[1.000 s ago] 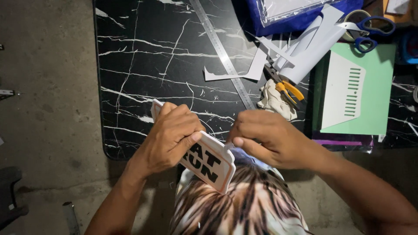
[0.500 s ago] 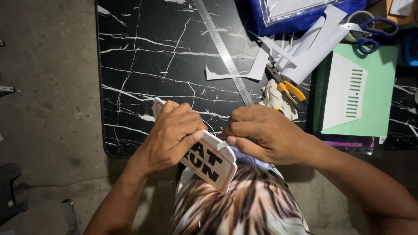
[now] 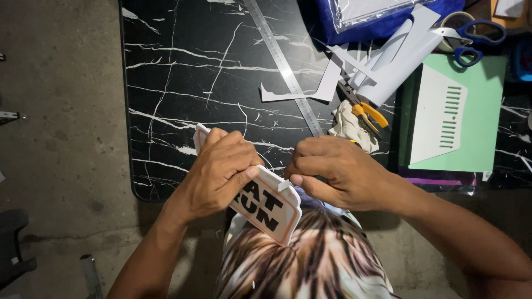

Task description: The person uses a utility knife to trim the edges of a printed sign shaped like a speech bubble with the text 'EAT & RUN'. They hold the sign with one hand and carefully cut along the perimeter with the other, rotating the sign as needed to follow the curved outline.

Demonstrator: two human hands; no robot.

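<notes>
While the left hand keeps its grip clamped over the white lettered plaque, steadying it above the marble worktop edge, the right hand pinches together on a small white tab at the plaque's upper edge, apparently to peel it

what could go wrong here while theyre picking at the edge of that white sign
The left hand holds the white lettered sign off the table edge, over the lap, so it could slip or flex. The right hand pinches a small white tab at its rim; that bit might tear. The ruler and pliers lie close by and could be knocked.
</notes>
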